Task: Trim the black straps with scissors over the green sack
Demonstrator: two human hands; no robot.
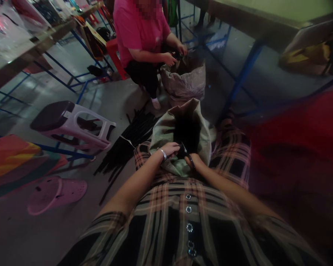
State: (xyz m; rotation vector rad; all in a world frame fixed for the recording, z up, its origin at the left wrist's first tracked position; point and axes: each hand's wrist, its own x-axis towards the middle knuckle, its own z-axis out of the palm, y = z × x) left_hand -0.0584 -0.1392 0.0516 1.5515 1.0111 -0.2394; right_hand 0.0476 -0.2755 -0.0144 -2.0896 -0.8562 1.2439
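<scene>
My left hand [170, 149], a silver bangle on its wrist, and my right hand [191, 160] meet at the mouth of an open grey-green sack [162, 133] that rests between my knees. Both hands pinch a small black part [182, 150] just above the sack's dark opening. What lies inside the sack is hidden in shadow. My plaid dress fills the lower view.
A pile of long black strips [127, 144] lies on the floor left of the sack. A tipped plastic stool [72, 123] and a pink clog [55, 193] lie further left. A person in pink [140, 33] sits ahead, hands over another sack [185, 79]. Blue-legged tables [242, 74] stand around.
</scene>
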